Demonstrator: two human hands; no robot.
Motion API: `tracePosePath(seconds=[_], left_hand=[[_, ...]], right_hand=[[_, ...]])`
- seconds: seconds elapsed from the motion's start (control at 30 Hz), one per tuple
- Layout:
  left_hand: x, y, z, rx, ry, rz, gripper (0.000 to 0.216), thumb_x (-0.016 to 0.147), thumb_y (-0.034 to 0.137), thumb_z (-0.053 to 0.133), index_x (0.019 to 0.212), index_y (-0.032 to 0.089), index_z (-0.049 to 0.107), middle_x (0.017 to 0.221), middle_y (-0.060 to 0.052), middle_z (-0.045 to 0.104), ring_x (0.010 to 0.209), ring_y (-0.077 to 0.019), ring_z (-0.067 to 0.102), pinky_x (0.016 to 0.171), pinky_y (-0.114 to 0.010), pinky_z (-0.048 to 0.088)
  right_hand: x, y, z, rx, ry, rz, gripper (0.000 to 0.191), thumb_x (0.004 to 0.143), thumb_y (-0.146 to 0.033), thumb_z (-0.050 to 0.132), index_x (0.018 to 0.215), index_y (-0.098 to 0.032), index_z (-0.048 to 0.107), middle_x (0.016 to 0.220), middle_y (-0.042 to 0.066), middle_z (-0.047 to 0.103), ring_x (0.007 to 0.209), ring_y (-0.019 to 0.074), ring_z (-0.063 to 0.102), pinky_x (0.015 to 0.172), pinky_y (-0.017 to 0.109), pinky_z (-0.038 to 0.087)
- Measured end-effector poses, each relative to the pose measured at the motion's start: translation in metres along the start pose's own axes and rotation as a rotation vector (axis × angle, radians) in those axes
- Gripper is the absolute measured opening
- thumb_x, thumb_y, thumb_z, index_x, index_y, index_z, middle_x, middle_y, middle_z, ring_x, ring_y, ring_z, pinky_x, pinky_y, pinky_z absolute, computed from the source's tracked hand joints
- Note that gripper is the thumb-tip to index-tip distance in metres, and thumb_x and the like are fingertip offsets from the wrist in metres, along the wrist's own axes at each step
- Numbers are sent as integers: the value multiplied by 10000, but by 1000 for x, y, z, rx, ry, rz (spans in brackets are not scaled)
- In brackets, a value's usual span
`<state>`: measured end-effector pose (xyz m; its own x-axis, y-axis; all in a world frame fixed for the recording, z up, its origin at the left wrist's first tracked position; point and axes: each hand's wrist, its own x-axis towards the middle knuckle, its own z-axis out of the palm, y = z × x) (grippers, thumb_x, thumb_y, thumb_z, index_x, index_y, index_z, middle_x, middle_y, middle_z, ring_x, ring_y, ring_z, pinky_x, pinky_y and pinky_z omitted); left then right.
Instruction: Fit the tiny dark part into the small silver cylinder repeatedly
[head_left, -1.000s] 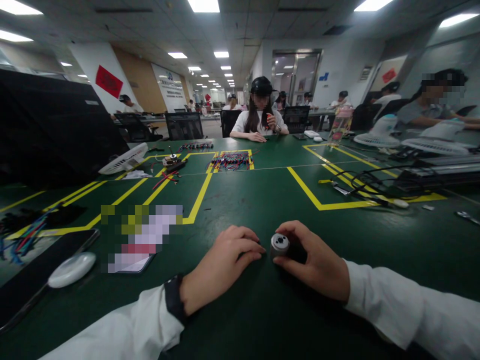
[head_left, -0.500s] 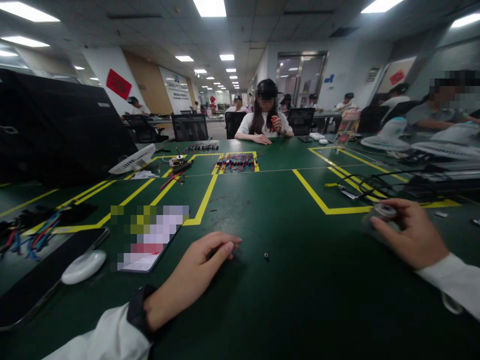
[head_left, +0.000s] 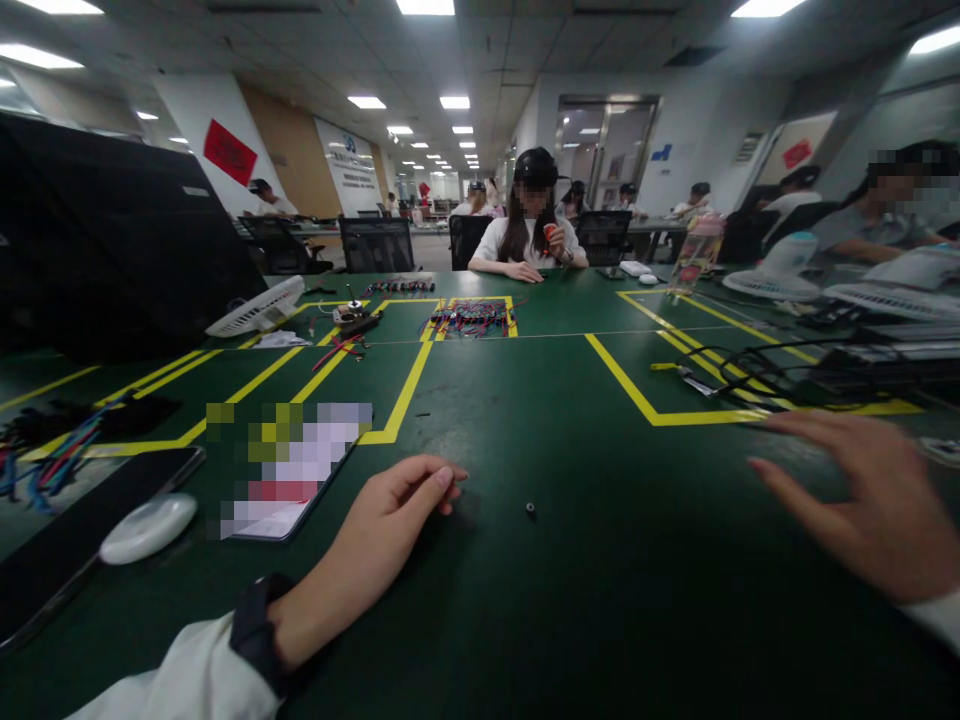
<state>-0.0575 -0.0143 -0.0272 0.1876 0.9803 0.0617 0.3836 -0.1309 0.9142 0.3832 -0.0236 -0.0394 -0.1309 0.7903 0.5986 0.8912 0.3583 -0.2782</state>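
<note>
My left hand (head_left: 390,515) rests on the green table (head_left: 570,600) with its fingers curled together; nothing shows in them. A tiny black part (head_left: 530,509) lies on the table just right of it, untouched. My right hand (head_left: 862,495) hovers low at the far right with its fingers stretched out flat, holding nothing. A small pale round object (head_left: 941,448) lies blurred at the right edge beyond that hand.
A phone (head_left: 289,470), a white oval case (head_left: 148,527) and a dark tablet (head_left: 82,530) lie at the left. Coloured wires (head_left: 469,318) sit inside yellow tape lines, black cables (head_left: 750,370) at the right. A person (head_left: 529,235) sits across the table; others work nearby.
My right hand carried the small grey cylinder from the table's middle off to the right and now lies open without it. My left hand stayed almost still, and the tiny black part is uncovered.
</note>
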Motion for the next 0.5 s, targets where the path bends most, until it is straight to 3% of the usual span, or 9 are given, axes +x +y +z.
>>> tracePosePath(seconds=[0.07, 0.13, 0.2, 0.27, 0.33, 0.4, 0.5], left_hand=[[-1, 1, 0, 5, 6, -1, 235, 900, 372, 505, 925, 206, 669, 836, -16, 666, 744, -182, 608, 706, -306, 459], [-2, 2, 0, 16, 7, 1, 234, 897, 368, 505, 926, 206, 670, 836, -17, 670, 754, -190, 611, 707, -307, 458], [-3, 3, -1, 27, 1, 7, 231, 897, 365, 505, 927, 207, 670, 834, -18, 672, 761, -192, 612, 710, -304, 456], [-4, 4, -2, 34, -13, 15, 231, 899, 363, 503, 928, 204, 667, 836, -20, 671, 765, -192, 611, 718, -303, 455], [-5, 4, -3, 35, -38, 20, 240, 907, 365, 490, 924, 197, 661, 830, -22, 665, 769, -192, 610, 726, -304, 455], [-6, 3, -4, 28, -67, 25, 249, 917, 365, 474, 920, 192, 654, 834, -24, 658, 778, -191, 609, 729, -303, 456], [-6, 2, -4, 8, -80, 40, 242, 924, 350, 466, 933, 189, 647, 862, -24, 651, 783, -181, 603, 724, -293, 457]], right_hand=[[12, -65, 28, 106, -198, -214, 322, 881, -397, 527, 1188, -306, 495, 1183, 35, 462, 1109, 213, 436, 937, 393, 397], [21, -116, 56, 214, -367, -252, 351, 890, -395, 528, 1217, -267, 507, 1155, 45, 480, 1040, 178, 464, 890, 357, 430], [30, -149, 78, 284, -475, -253, 344, 869, -390, 569, 1181, -245, 556, 1092, 46, 507, 974, 161, 474, 843, 328, 438], [39, -167, 91, 337, -534, -259, 211, 867, -329, 576, 1044, -227, 626, 1001, 33, 533, 917, 138, 479, 803, 289, 432], [46, -169, 91, 396, -522, -261, 137, 893, -261, 528, 933, -195, 642, 940, 26, 542, 878, 110, 489, 773, 249, 429], [51, -153, 77, 399, -396, -270, 170, 919, -252, 477, 954, -175, 625, 943, 32, 547, 868, 94, 504, 760, 230, 432], [49, -94, 38, 138, -85, -295, 222, 936, -312, 457, 1042, -175, 596, 1016, 58, 551, 936, 115, 514, 816, 269, 424]])
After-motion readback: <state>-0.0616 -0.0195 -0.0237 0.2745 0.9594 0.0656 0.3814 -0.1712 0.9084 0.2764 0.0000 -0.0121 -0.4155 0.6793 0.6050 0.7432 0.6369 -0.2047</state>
